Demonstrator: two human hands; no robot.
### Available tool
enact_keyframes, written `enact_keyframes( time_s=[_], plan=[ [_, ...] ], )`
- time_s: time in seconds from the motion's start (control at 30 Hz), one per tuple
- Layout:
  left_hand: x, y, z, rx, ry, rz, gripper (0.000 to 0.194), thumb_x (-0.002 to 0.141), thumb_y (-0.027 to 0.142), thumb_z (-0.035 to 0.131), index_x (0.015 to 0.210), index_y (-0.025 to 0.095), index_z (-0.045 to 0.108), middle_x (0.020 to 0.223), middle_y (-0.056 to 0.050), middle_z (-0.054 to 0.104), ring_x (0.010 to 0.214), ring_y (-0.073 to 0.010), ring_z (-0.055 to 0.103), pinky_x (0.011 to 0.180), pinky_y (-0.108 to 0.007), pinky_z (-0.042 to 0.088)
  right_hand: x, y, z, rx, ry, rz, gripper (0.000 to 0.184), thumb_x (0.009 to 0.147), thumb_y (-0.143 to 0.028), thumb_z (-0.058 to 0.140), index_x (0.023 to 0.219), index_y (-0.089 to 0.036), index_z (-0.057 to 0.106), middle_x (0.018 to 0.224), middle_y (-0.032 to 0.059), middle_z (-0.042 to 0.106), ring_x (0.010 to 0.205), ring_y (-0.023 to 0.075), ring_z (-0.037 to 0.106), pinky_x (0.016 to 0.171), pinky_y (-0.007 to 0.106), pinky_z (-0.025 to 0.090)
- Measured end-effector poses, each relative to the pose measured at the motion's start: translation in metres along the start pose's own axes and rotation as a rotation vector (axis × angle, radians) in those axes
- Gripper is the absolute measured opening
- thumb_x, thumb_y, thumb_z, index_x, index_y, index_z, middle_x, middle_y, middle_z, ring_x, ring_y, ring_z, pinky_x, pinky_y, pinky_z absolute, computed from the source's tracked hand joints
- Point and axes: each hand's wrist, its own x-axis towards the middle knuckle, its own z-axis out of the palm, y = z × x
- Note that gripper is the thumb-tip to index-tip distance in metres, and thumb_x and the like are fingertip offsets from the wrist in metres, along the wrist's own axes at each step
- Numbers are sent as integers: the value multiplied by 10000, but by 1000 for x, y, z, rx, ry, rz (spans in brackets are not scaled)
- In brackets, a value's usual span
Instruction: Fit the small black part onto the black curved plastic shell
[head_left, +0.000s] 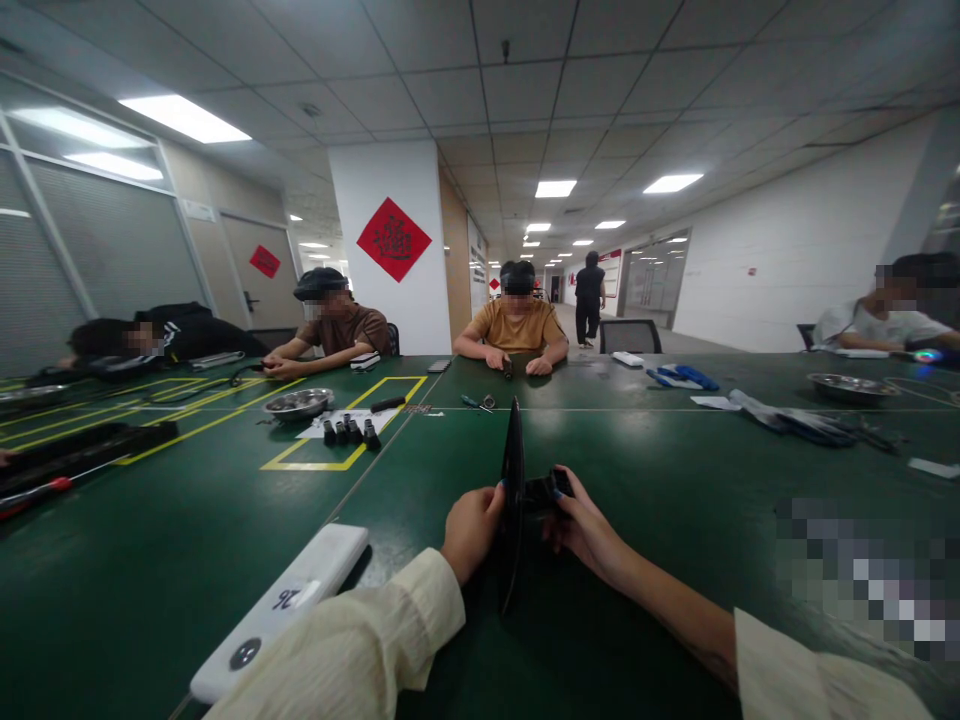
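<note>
A thin black panel (513, 520) stands nearly upright and edge-on in front of me, just over the green table. My left hand (472, 530) grips it from the left, thumb on its face and the other fingers hidden. On the panel's right side, my right hand (581, 525) is closed around a small black blocky part (546, 490). That part reaches the panel's right face; I cannot tell whether it is attached. The panel's faces are barely visible from this angle.
A white power bank (289, 605) marked 26 lies left of my left arm. Further off are black cylinders (352, 432) on paper, a metal bowl (298, 403), pliers (478, 403) and plastic bags (787, 418). Several people sit around the green table (420, 480).
</note>
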Motion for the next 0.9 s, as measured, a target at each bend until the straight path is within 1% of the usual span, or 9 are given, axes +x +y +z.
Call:
enact_keyframes(
  time_s=[0.1,0.3,0.47,0.7,0.9],
  plan=[
    [-1,2,-1,9,0,-21,380,807,387,392,745,147,680,688,-75,674,738,-205,624,662,-247,409,1,1,0,-8,12,6,902,646,-480,651,1343,-252,126,593,-31,569,508,164,556,423,214,348],
    [1,0,-1,-60,-14,-13,407,803,415,378,726,140,667,660,-60,667,719,-208,618,647,-252,422,3,4,-3,-11,2,-5,863,662,-475,640,1332,-257,142,609,-29,575,502,164,561,414,212,346],
    [1,1,-1,-41,-2,0,361,798,386,388,716,149,648,695,-58,667,750,-200,614,679,-253,429,2,3,-1,-17,0,-14,874,656,-488,639,1330,-248,137,600,-30,572,496,164,558,412,213,351],
    [2,1,-1,-62,14,28,280,788,349,398,778,171,614,728,-33,658,783,-191,598,720,-264,438,2,3,-1,-30,-9,-26,877,652,-500,633,1320,-241,127,587,-38,568,493,160,559,413,207,348],
    [3,-1,1,-93,-1,45,284,799,359,384,803,174,599,754,-32,655,799,-193,592,734,-276,443,2,1,-1,-33,-7,-24,834,668,-489,624,1309,-239,153,575,-42,568,496,158,551,413,210,348]
  ],
)
